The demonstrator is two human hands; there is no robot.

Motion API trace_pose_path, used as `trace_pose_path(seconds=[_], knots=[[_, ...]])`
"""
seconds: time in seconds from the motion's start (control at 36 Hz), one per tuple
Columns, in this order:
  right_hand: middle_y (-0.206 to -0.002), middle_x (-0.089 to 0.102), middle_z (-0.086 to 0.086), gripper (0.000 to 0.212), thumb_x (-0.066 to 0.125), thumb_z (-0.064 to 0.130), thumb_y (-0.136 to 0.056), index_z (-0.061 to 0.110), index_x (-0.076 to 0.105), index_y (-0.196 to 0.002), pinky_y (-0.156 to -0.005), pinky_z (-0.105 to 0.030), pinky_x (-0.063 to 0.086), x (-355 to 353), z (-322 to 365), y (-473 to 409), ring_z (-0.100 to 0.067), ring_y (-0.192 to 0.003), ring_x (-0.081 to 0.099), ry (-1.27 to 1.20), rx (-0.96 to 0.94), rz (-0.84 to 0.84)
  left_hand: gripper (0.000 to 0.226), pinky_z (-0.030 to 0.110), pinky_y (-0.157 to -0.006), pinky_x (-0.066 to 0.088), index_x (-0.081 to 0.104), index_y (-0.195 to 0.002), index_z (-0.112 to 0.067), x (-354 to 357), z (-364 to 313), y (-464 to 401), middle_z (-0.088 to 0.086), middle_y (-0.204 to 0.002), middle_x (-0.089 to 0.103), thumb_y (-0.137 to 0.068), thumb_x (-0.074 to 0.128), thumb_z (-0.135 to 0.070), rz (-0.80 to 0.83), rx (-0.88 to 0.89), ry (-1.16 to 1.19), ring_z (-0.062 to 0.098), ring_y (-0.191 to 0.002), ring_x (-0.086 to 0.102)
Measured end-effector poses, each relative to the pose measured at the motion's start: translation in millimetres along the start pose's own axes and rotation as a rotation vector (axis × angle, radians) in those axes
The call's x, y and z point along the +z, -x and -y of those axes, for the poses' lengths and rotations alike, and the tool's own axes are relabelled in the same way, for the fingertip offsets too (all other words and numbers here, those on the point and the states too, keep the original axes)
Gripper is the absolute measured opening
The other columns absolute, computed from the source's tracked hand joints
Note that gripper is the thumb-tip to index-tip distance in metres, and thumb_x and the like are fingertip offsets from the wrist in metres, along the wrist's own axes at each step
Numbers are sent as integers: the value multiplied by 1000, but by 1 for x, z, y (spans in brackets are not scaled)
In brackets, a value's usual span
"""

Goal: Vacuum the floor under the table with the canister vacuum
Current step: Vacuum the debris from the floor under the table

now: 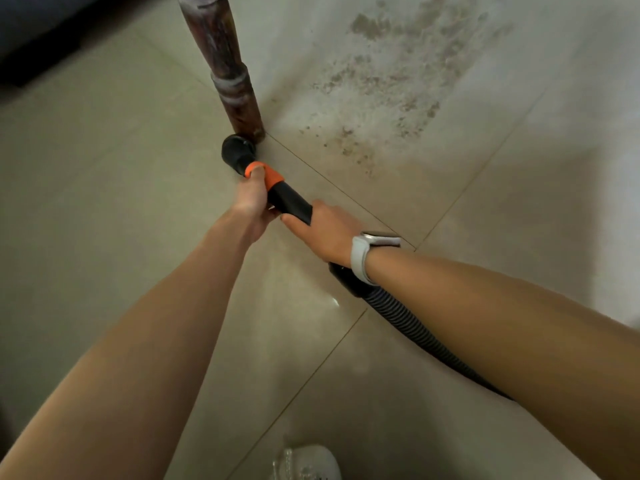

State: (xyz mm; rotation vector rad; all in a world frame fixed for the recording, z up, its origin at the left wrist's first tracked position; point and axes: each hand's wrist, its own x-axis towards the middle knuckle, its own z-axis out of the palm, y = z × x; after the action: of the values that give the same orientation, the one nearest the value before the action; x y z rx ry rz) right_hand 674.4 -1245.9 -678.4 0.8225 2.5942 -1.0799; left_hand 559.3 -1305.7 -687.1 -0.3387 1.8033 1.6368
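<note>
The vacuum's black nozzle (pixel 238 153) sits on the tiled floor, touching the foot of a dark wooden table leg (pixel 227 67). My left hand (pixel 252 201) grips the wand at its orange collar (pixel 266 174). Just behind it, my right hand (pixel 325 233), with a white watch on the wrist, holds the black wand (pixel 291 202). The ribbed black hose (pixel 408 327) runs back under my right forearm. The canister itself is out of view.
A patch of brown crumbs and dust (pixel 388 95) lies on the tiles right of the table leg. A dark piece of furniture (pixel 38 32) fills the top left corner. My white shoe (pixel 308 462) shows at the bottom edge.
</note>
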Motion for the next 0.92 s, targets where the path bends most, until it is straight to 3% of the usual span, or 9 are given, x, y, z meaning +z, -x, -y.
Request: trace_pose_path(seconds=[0.14, 0.25, 0.42, 0.53, 0.61, 0.81, 0.92], knots=[[-69, 49, 3, 38, 43, 55, -94, 18, 40, -97, -47, -28, 35, 5, 1, -4, -13, -54, 49, -7, 12, -7, 27, 38, -79, 48, 39, -123, -13, -2, -2, -6, 7, -103, 53, -102, 36, -31, 12, -9, -18, 22, -97, 56], [-70, 53, 1, 40, 43, 55, -94, 15, 46, -96, -56, -32, 47, 7, -4, 11, -18, -57, 56, -118, 23, 26, 36, 37, -78, 48, 36, -133, -13, 1, 8, 5, 4, -99, 50, -102, 35, -30, 40, 13, -35, 22, -95, 54], [-76, 58, -6, 36, 47, 51, -93, 16, 45, -94, -60, -36, 51, 28, -27, 50, -25, -62, 60, -282, 97, -13, 39, 33, -69, 51, 28, -137, -12, 6, 36, 32, 10, -117, 48, -103, 32, -29, 91, 54, -181, 25, -99, 55], [-74, 57, -5, 34, 48, 52, -93, 18, 44, -93, -60, -39, 52, 35, -38, 63, -26, -61, 60, -286, 119, -27, 41, 35, -72, 51, 26, -140, -12, 8, 49, 43, 10, -120, 48, -103, 33, -29, 111, 48, -194, 25, -101, 55], [-72, 57, -5, 35, 48, 52, -92, 18, 44, -92, -61, -42, 54, 28, -39, 63, -28, -62, 62, -265, 83, 36, 40, 33, -69, 52, 28, -139, -12, 6, 49, 50, 8, -115, 49, -103, 33, -27, 82, 52, -143, 24, -100, 55], [-59, 57, 1, 32, 45, 49, -95, 18, 44, -85, -41, -20, 44, 23, -30, 58, -8, -40, 54, -287, -22, 268, 41, 33, -71, 50, 24, -138, -9, -27, 53, 59, 11, -117, 48, -102, 36, -25, -72, 46, -87, 23, -97, 55], [-55, 56, 1, 36, 45, 51, -94, 19, 42, -79, -48, -25, 46, 41, -11, 51, -14, -43, 58, -264, -71, 362, 44, 35, -77, 50, 22, -141, -10, -60, 60, 61, 12, -120, 49, -102, 35, -26, -185, 65, -67, 22, -98, 55]])
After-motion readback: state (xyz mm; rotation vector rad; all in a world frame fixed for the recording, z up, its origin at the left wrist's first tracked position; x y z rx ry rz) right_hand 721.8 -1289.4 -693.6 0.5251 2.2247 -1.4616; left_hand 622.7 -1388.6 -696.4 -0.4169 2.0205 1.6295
